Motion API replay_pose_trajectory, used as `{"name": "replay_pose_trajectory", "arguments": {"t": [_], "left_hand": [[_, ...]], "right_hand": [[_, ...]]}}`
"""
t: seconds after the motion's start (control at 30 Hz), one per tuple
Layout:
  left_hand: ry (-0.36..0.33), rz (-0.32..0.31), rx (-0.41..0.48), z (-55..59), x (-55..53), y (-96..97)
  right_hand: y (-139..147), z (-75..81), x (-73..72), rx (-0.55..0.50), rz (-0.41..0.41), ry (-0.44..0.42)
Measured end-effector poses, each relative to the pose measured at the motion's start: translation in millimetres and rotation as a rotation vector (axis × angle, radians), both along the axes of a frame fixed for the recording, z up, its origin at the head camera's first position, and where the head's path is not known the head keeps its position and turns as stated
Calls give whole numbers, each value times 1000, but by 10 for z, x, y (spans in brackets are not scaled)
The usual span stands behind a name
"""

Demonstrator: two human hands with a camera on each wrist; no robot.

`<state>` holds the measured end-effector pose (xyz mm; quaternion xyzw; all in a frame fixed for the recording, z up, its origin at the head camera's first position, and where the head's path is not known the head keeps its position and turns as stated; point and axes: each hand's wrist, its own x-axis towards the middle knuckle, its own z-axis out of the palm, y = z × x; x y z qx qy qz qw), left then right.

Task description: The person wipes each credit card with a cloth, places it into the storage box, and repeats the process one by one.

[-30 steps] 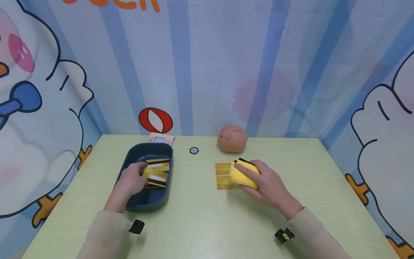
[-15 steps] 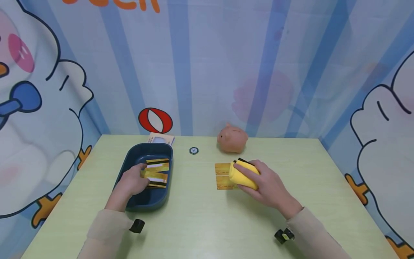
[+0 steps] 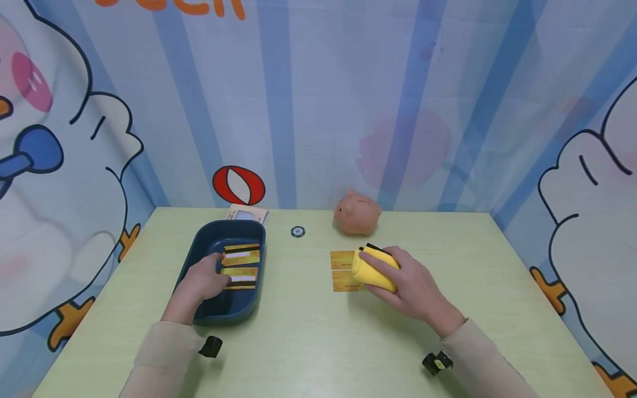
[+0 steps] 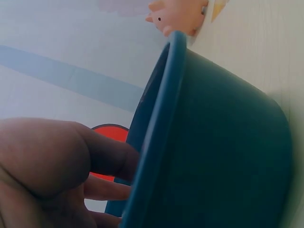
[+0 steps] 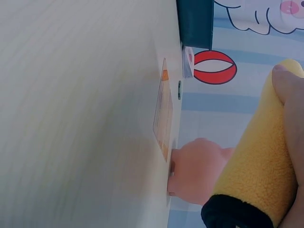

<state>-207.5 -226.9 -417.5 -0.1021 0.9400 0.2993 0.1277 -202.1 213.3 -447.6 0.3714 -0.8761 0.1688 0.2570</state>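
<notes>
My left hand (image 3: 203, 278) reaches over the near-left rim of a dark blue basin (image 3: 226, 312). Its fingertips touch two gold cards lying apart on the bottom, an upper card (image 3: 242, 255) and a lower card (image 3: 244, 278), each with a black stripe and a white strip. In the left wrist view, the basin wall hides those fingertips. My right hand (image 3: 415, 283) grips a rolled yellow towel (image 3: 374, 270) with black edging, held above the table. Partly hidden under it, flat gold cards (image 3: 343, 281) lie on the tabletop; the right wrist view shows the towel's fleecy surface (image 5: 263, 156).
Behind the basin lies a pale booklet or packet (image 3: 254, 212). A dark round chip (image 3: 298, 231) sits right of the basin, and a pink piggy bank (image 3: 357, 213) stands at the back. A printed curtain (image 3: 328, 110) encloses the light wooden table (image 3: 303, 342).
Inside the basin, the lower card has come down from a tilted, overlapping position to lie apart from the upper one. My left fingers have shifted slightly; the right hand and towel stay in place.
</notes>
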Motion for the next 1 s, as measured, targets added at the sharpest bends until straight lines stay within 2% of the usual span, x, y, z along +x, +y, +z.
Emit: {"name": "replay_pose_trajectory", "arguments": {"t": [0.23,0.33,0.43,0.63,0.8,0.9,1.0], "left_hand": [[21,-3,21,33,45,-6],[77,-16,34,67,93,32],[160,-37,67,103,148,125],[335,-70,149,159,228,416],[490,-108,304,176,295,710],[530,-148,393,129,334,899],[520,-191,428,40,334,1096]], "right_hand": [[2,-3,-4,2,0,1],[7,6,-5,1,-4,5],[14,18,-8,-7,-4,13],[37,33,-9,-13,-1,13],[61,38,-11,-9,-8,15],[63,44,-14,-14,-10,12],[59,58,-15,-20,-12,6]]}}
